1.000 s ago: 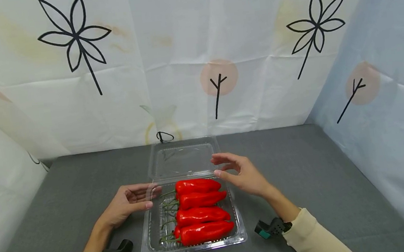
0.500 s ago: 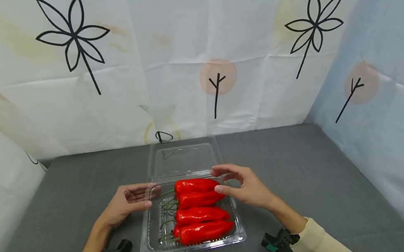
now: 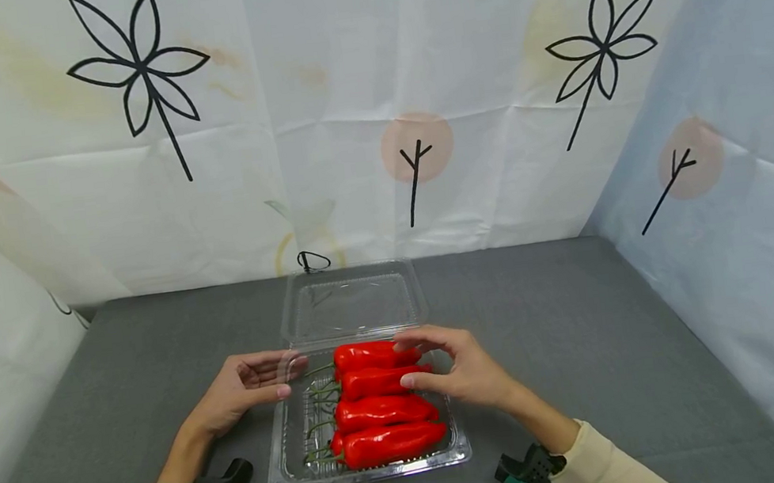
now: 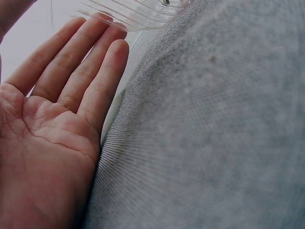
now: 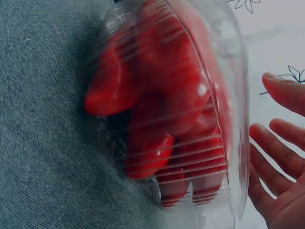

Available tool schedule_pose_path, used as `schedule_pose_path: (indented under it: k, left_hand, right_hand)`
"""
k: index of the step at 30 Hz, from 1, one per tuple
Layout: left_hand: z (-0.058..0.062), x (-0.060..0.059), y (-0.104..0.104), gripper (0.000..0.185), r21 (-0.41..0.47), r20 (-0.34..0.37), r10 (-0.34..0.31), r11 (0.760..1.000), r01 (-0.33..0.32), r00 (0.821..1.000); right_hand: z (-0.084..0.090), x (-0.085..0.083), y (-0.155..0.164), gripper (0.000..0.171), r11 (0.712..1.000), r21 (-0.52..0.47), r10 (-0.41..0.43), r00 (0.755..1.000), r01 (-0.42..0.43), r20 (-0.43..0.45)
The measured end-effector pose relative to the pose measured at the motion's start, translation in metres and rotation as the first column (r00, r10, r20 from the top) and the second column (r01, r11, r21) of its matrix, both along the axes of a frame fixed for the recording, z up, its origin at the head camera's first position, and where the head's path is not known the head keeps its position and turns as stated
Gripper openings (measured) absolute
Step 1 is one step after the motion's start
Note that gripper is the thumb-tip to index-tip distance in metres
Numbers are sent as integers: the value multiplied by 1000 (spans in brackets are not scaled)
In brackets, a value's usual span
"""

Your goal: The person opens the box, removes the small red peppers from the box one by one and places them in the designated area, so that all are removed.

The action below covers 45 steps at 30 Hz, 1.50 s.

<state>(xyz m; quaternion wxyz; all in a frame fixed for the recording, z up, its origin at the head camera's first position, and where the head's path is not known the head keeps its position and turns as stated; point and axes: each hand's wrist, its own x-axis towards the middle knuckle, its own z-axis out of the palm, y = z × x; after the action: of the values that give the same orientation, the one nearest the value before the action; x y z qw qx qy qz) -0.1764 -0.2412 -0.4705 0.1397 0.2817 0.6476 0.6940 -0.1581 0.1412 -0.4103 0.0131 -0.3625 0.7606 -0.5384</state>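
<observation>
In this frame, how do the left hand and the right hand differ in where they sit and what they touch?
The left hand rests at the clamshell tray's left rim, fingertips against the clear plastic; the right hand reaches over the tray's right side, above the red peppers. The left hand's fingers lie nearly straight; the right hand's arch over the far peppers, and whether they touch is unclear. Both are open, holding nothing, with cream sleeves.

The right hand [image 3: 462, 368] came down from above the hinge of the clear clamshell tray [image 3: 292, 475] toward seven o'clock, until its fingers [image 3: 416, 342] hovered over the tips of the two rear red peppers [image 3: 373, 370]. The right forearm and its wrist strap [image 3: 524, 471] slid toward six o'clock with it.
</observation>
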Motion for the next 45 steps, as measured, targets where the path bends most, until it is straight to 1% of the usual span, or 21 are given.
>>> schedule_pose_path:
  k: [8, 13, 20, 25, 28, 30, 34, 41, 45]
  left_hand:
    - [1, 0, 2, 49, 2, -8, -1, 1000, 1, 1000]
    - [2, 0, 2, 49, 0, -9, -2, 1000, 2, 1000]
    - [2, 0, 2, 49, -4, -2, 2, 1000, -2, 1000]
    - [0, 0, 1, 49, -4, -17, -2, 1000, 2, 1000]
    - [1, 0, 1, 49, -6, -10, 3, 1000, -3, 1000]
    - [1, 1, 1, 50, -7, 2, 8, 1000, -8, 1000]
    - [1, 1, 1, 50, -9, 0, 5, 1000, -5, 1000]
    - [2, 1, 1, 50, -9, -2, 5, 1000, -5, 1000]
    - [2, 1, 1, 50, -4, -8, -2, 1000, 2, 1000]
  right_hand:
    - [-1, 3, -5, 45, 999, 41, 5, 1000, -5, -3]
    - [-5, 5, -8, 43, 998, 67, 10, 999, -8, -42]
    - [-8, 10, -14, 42, 987, 161, 19, 992, 2, -129]
    - [-11, 12, -17, 40, 982, 188, 21, 985, 12, -171]
    - [-12, 13, -18, 39, 980, 198, 12, 984, 24, -179]
    - [-12, 13, -19, 39, 978, 208, 5, 983, 33, -182]
    - [-12, 14, -20, 40, 972, 232, -2, 984, 44, -177]
    - [-10, 14, -20, 40, 959, 279, -13, 993, 44, -114]
    - [-11, 14, -20, 39, 957, 285, -15, 993, 48, -116]
